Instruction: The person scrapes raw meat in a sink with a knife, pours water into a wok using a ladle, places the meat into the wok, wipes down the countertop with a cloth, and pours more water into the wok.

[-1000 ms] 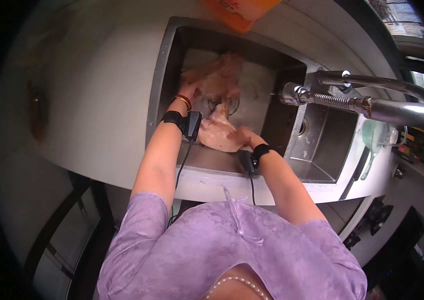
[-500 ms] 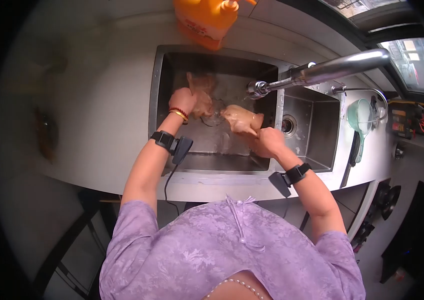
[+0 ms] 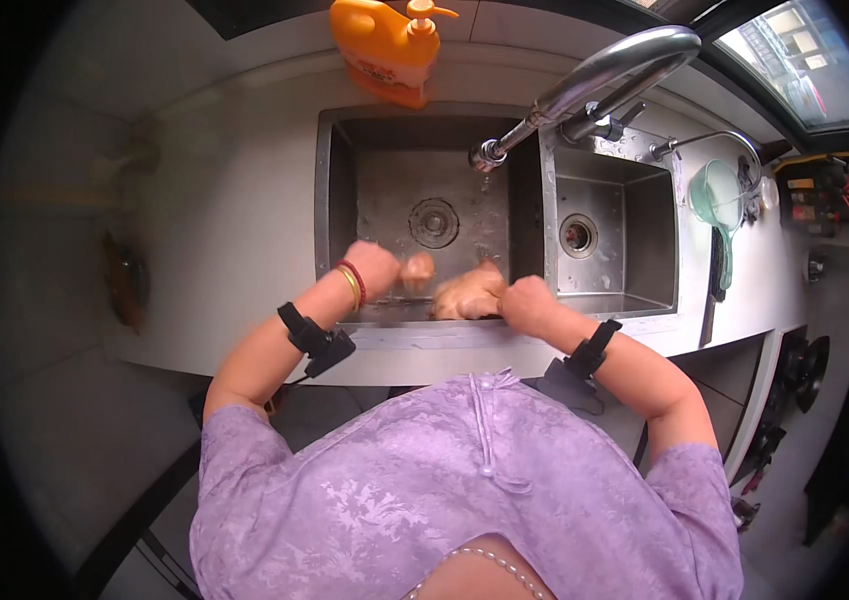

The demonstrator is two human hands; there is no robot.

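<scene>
In the head view, both my hands are over the front part of the large sink basin point(image 3: 340, 180). My left hand point(image 3: 373, 268), at the left, is closed on the end of a raw chicken piece point(image 3: 418, 268), which is blurred by motion. A larger, pale raw chicken piece point(image 3: 470, 293) hangs by the basin's front wall. My right hand point(image 3: 530, 303) grips its right end with fingers wrapped round. The fingertips of both hands are mostly hidden.
A chrome faucet point(image 3: 615, 85) arches over the basin, drops at its spout. An orange detergent jug point(image 3: 385, 55) stands behind. To the right are a small basin point(image 3: 635, 230), a green ladle-like scoop point(image 3: 720, 200) and a thin second tap point(image 3: 710, 140).
Both hands have drawn the chicken pieces from mid-basin toward the front edge, uncovering the drain. The head view has shifted, too.
</scene>
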